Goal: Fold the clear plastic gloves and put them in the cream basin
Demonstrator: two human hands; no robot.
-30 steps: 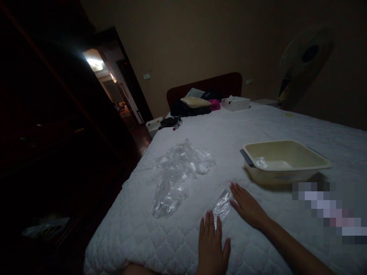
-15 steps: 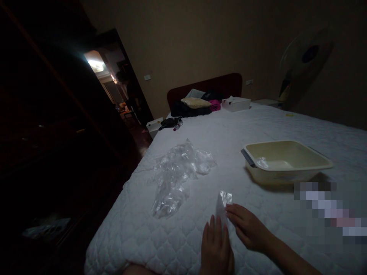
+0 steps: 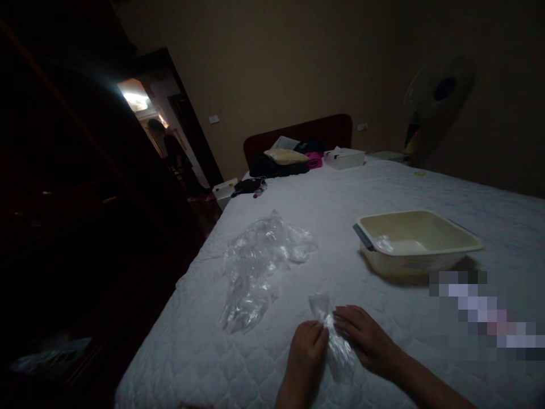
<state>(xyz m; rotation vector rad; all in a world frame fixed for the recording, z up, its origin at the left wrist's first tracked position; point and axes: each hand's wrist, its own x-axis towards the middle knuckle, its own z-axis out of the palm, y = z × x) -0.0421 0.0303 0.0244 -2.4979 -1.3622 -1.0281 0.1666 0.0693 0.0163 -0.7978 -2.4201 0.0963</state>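
A clear plastic bag (image 3: 340,355) is gathered between my two hands, just above the near part of the bed. My left hand (image 3: 307,343) has its fingers curled in on the bag's left side. From the right, my right hand (image 3: 361,335) grips the other side, fingers bent toward the plastic. One end of the bag sticks up past the fingertips, and the rest hangs crumpled between the wrists. Beyond my left hand lies a spread heap of crinkled clear plastic bags (image 3: 264,255) on the white quilted bed cover (image 3: 204,352).
To the right stands a cream plastic basin (image 3: 421,258) with grey handles and a bit of clear plastic inside. Clothes and a pillow (image 3: 286,157) lie by the headboard, beside a white box (image 3: 344,158). A fan (image 3: 443,91) stands at right; a person (image 3: 172,150) is in the doorway.
My left hand has gone from flat, stretched fingers to curled ones. The bag between my hands, folded narrow before, is now bunched and more of it shows. The person in the doorway has shifted.
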